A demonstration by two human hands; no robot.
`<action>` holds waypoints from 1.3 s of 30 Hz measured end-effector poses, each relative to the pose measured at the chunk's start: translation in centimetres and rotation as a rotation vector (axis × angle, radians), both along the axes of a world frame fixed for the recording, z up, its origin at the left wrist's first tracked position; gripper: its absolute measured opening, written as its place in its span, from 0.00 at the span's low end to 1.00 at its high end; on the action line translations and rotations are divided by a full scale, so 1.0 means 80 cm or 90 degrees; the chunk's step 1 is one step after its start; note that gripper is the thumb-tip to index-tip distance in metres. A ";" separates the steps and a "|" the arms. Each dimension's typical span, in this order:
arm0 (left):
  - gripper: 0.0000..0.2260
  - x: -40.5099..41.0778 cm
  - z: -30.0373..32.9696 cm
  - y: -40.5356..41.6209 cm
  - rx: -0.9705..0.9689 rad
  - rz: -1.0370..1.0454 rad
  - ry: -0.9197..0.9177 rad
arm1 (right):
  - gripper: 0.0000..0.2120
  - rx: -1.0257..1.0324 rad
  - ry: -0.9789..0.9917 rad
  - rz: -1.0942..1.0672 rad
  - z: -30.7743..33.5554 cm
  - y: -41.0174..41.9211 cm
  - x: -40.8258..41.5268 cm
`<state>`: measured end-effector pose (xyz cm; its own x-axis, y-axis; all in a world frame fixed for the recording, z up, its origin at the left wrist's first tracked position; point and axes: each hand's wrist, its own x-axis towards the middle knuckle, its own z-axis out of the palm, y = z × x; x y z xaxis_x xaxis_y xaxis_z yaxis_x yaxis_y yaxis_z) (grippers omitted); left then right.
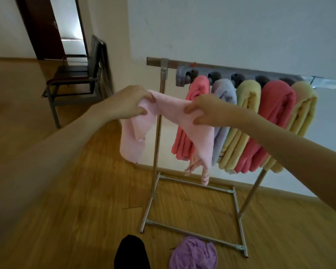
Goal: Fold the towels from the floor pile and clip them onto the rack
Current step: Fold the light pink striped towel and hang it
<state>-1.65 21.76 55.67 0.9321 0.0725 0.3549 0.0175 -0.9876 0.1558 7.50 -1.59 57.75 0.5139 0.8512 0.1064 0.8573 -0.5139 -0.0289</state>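
A pale pink towel (pixel 169 111) hangs stretched between my two hands in front of the rack (pixel 157 144). My left hand (pixel 130 101) grips its left end, and the cloth droops below. My right hand (pixel 204 110) pinches its right part, with a long tail hanging down to a patterned edge. Behind, a grey clip bar (pixel 182 77) on the rack's top rail holds several folded towels: coral (pixel 199 88), lavender (pixel 224 90), yellow (pixel 247 96), coral (pixel 275 105), yellow (pixel 304 105). A crumpled purple towel (pixel 193 253) lies on the floor by the rack's foot.
The rack's metal base frame (pixel 194 232) sits on the wooden floor against a white wall. A dark chair (pixel 76 78) stands at the left near an open doorway (pixel 70 26). My dark-clad leg (pixel 131 253) shows at the bottom.
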 end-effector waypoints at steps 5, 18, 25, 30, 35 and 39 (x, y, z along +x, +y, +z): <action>0.19 0.045 0.012 0.028 0.071 0.081 -0.169 | 0.21 0.125 -0.142 -0.126 0.009 0.064 0.021; 0.23 0.142 0.006 0.057 0.197 0.039 -0.299 | 0.37 0.423 -0.269 -0.295 -0.048 0.146 0.075; 0.22 0.189 -0.010 0.040 0.144 -0.003 -0.324 | 0.38 0.570 -0.214 -0.313 -0.087 0.185 0.101; 0.20 0.208 -0.026 0.043 0.136 -0.027 -0.332 | 0.38 0.605 -0.181 -0.346 -0.108 0.184 0.119; 0.18 0.211 -0.052 0.036 0.114 -0.060 -0.301 | 0.38 0.573 -0.203 -0.322 -0.126 0.165 0.130; 0.17 0.212 -0.069 0.030 0.107 -0.069 -0.274 | 0.37 0.558 -0.235 -0.294 -0.135 0.155 0.137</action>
